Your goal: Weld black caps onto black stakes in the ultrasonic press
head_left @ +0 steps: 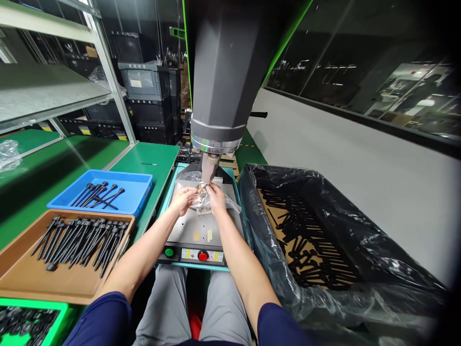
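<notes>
Both my hands are at the middle of a bench-top press, just under its narrow metal tool head point(209, 168). My left hand point(184, 199) has its fingers closed in a pinch on crumpled clear plastic film point(234, 203). On the other side, my right hand point(216, 198) is closed too, fingertips beside the tool head's tip and the film spreading out to its right. A small brownish piece shows between the fingertips, too covered to name. Beneath lies the grey metal base plate point(180, 230) of the press.
Left of me, a blue tray point(147, 185) and a brown tray point(21, 276) hold black rods with wider heads. A green bin point(59, 319) contains small black parts. To the right, a large box lined with black plastic point(259, 230) holds many rods. Green point(169, 252) and red buttons point(203, 255) front the press.
</notes>
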`<state>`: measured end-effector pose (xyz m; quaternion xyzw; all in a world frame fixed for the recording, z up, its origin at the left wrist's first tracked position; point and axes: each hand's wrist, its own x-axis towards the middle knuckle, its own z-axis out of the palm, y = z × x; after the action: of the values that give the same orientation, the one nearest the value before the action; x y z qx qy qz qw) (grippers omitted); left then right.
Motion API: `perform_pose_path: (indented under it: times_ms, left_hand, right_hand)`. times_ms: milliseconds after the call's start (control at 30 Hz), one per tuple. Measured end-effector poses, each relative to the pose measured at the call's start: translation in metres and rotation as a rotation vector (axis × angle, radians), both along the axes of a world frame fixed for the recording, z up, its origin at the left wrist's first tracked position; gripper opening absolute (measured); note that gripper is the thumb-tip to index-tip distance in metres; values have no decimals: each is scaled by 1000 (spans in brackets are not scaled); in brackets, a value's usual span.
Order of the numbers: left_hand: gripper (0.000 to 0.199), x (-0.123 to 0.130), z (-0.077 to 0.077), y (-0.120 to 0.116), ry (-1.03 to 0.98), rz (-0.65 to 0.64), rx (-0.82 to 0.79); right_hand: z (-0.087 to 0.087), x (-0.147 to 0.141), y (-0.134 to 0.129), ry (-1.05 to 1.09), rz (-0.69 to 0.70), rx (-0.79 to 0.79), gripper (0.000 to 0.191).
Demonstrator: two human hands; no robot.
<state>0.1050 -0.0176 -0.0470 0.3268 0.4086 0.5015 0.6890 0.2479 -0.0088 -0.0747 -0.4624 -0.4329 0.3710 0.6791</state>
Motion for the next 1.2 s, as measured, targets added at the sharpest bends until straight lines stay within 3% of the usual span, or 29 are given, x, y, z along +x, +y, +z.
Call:
perform_pose_path:
  times_ms: [233, 467, 733, 967, 1200]
  left_hand:
    - [22, 0, 1, -1, 14, -1, 1]
    - [19, 0, 0, -3, 45, 3, -8]
    - [19, 1, 0, -12, 56, 2, -9]
    - [22, -2, 0, -20, 42, -13, 5]
    - [20, -6, -5, -21, 39, -31, 6]
  right_hand:
    - [-4, -4, 3, 127, -8, -38, 32]
    - [-22, 1, -4, 376, 12, -31, 43]
    - [-36, 7, -24, 334, 48, 7, 49]
    - [-36, 8, -37, 272, 46, -21, 54]
    - [-34, 8, -46, 281, 64, -31, 40]
